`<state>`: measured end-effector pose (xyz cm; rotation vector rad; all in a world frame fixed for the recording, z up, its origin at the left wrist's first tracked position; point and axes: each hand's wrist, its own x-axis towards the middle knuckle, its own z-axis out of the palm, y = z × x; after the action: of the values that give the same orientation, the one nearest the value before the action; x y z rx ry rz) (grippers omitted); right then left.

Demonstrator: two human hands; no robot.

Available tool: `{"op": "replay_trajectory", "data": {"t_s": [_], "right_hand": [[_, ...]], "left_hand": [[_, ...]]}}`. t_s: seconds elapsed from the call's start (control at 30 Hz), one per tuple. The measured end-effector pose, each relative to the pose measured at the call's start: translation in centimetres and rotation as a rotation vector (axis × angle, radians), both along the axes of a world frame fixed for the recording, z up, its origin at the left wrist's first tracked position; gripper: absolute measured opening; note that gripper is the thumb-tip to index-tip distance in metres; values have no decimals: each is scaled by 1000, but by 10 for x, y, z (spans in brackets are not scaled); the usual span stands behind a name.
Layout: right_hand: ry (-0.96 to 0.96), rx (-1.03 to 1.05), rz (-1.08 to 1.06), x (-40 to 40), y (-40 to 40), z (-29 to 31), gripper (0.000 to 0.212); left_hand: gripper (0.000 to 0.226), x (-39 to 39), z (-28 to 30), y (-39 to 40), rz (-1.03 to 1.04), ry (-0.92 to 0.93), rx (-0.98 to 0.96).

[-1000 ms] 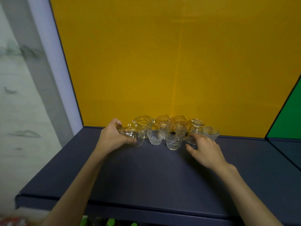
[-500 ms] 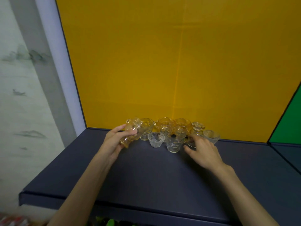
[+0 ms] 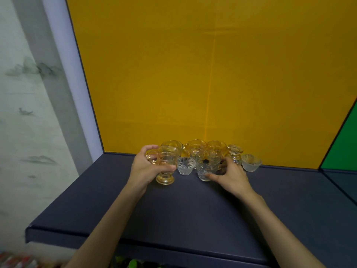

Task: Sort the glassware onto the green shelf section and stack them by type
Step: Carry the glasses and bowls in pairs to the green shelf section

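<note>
My left hand (image 3: pixel 144 169) grips an amber footed glass mug (image 3: pixel 166 165), upright, its foot at the dark shelf (image 3: pixel 173 213). My right hand (image 3: pixel 230 174) curls round a clear patterned tumbler (image 3: pixel 207 165) from its right side. Between the two stands a small ribbed clear cup (image 3: pixel 185 165). Behind them, against the yellow back panel, are three amber mugs (image 3: pixel 195 147). A clear candle holder (image 3: pixel 235 152) and a frosted small cup (image 3: pixel 250 162) stand to the right. The green shelf section (image 3: pixel 345 147) shows at the far right edge.
The yellow panel (image 3: pixel 193 74) closes the back of this section. A dark divider line (image 3: pixel 336 136) separates it from the green section. The shelf's front edge (image 3: pixel 135 240) runs below my forearms. A pale wall lies to the left.
My left hand lifted the tilted amber mug, turned it upright and brought it down in front of the row. My right hand moved left from the candle holder to the clear tumbler.
</note>
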<state>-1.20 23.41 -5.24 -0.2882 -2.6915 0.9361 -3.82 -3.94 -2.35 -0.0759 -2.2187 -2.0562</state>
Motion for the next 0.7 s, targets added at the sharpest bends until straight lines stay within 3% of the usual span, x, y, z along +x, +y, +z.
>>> {"op": "replay_trajectory", "data": {"t_s": [0.13,0.33,0.7], "right_hand": [[26,-95,-30,-7,-9,-2,106],[88,-195,-70,-12,-26,-4,98],[123,-191,-85,10,-30,-3,91]], "left_hand": [[87,3,-4,2,-14,18,-105],[67,16,-3,3,-38,79,-205],[65,18,-10,9,-98,102,-154]]}}
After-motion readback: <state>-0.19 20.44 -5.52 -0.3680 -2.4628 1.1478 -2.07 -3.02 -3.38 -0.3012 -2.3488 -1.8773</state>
